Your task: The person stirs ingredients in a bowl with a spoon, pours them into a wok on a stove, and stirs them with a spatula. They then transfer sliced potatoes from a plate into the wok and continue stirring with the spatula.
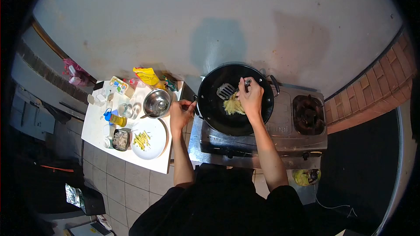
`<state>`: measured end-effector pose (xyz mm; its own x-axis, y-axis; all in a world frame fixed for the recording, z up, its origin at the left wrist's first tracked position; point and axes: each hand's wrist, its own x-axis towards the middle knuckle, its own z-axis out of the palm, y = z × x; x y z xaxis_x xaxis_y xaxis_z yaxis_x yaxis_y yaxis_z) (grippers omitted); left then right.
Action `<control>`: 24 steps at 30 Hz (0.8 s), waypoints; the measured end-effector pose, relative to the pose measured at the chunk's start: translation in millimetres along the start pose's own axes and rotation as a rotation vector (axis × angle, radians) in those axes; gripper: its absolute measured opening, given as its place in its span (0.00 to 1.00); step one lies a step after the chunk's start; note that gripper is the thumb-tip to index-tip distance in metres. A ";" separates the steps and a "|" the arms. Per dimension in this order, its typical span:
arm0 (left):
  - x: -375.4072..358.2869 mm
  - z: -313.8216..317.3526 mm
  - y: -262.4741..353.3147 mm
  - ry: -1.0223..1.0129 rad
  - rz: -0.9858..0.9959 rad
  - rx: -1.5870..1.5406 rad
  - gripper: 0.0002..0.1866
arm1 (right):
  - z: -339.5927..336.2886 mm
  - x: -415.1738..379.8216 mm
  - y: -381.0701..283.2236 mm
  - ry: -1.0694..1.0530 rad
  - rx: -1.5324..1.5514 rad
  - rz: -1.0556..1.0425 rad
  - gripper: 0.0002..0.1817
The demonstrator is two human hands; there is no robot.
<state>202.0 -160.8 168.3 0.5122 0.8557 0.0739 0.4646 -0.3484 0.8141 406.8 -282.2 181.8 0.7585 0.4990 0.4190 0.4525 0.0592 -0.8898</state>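
Observation:
A large black wok [214,116] sits on the left burner of the stove. My right hand [250,99] reaches over it, fingers wrapped round the handle of a slotted spatula [225,90]. The spatula's head points left, low inside the wok. Partly under my right hand lies a pale yellow, shredded-looking clump of food [232,107]. At the wok's left side my left hand [179,112] is closed, thumb and fingers pinching the wok's side handle [196,107].
Left of the stove, a white table [98,135] holds a plate [161,142] with yellow-green strips, a steel bowl [151,98], a dark container [121,140], a blue-capped bottle [118,120] and a yellow bag [148,77]. A bare burner [309,114] stands at right.

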 end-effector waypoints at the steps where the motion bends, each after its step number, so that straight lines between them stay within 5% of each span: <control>1: -0.4 -0.9 2.2 -0.014 -0.003 0.001 0.13 | 0.6 0.3 0.2 -0.004 0.001 -0.012 0.09; 14: -2.5 1.5 4.5 0.022 -0.013 -0.019 0.13 | 6.8 9.1 -9.8 -0.038 0.064 -0.004 0.10; 17: -2.3 5.4 -2.2 0.109 0.155 0.005 0.12 | 9.3 10.1 -8.4 -0.035 0.074 -0.011 0.10; 24: -5.5 0.1 11.3 0.025 -0.022 -0.020 0.13 | 8.9 10.6 -15.4 -0.042 0.131 0.002 0.10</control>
<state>204.5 -169.6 177.0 0.4841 0.8722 0.0702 0.4603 -0.3221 0.8273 403.7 -270.0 198.4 0.7379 0.5345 0.4121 0.3842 0.1694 -0.9076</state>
